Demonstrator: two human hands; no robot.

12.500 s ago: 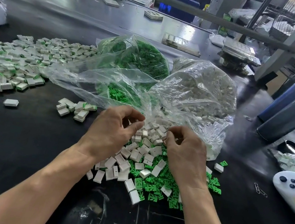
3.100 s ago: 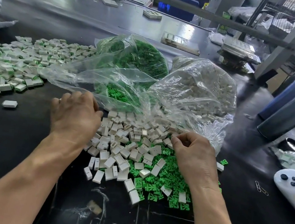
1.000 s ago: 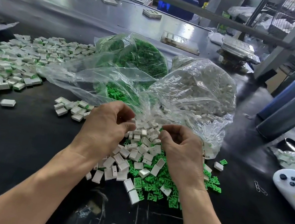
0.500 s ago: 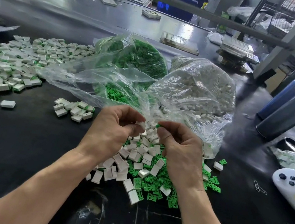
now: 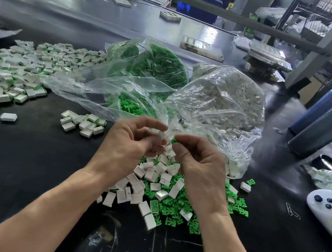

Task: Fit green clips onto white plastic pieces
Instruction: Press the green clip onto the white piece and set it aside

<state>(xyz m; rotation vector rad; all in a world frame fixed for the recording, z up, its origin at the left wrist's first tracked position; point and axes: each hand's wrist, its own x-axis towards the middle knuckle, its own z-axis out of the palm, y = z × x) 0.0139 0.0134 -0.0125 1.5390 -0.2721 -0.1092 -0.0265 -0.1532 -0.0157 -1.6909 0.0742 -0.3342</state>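
Pinching one white piece point(image 5: 161, 135) in the left hand point(image 5: 129, 141) and one green clip point(image 5: 173, 141) in the right hand point(image 5: 200, 164), the person holds the two parts tip to tip above the middle of the bench point(image 5: 22, 167), almost touching; the clip does not look seated yet. On each hand the fingers are curled in, thumb against forefinger on its small part; whether the other fingers hide more pieces cannot be told.

By the look of it, a good share of the work is done. At about nine to ten o'clock from the hands lies a wide spread of finished pieces point(image 5: 4, 72), white with green showing at the edges, and a small fresh cluster point(image 5: 83, 124) sits just left of the left hand at nine o'clock. One lone piece point(image 5: 8, 117) lies apart farther left.

Much is left, though. Directly under and below the hands, toward six o'clock, is a loose heap of bare white pieces point(image 5: 151, 180) mixed with loose green clips point(image 5: 180, 207), none of them joined as far as can be seen. Beyond the hands, at twelve o'clock, a clear bag of green clips point(image 5: 155, 67) stands well filled, and at one o'clock a second clear bag of white pieces point(image 5: 226, 100) is likewise bulging, its mouth spilling toward the heap.

My judgement: the job is mid-run, one pair among very many, with the supply bags suggesting far more assemblies to come than are already laid out on the left.
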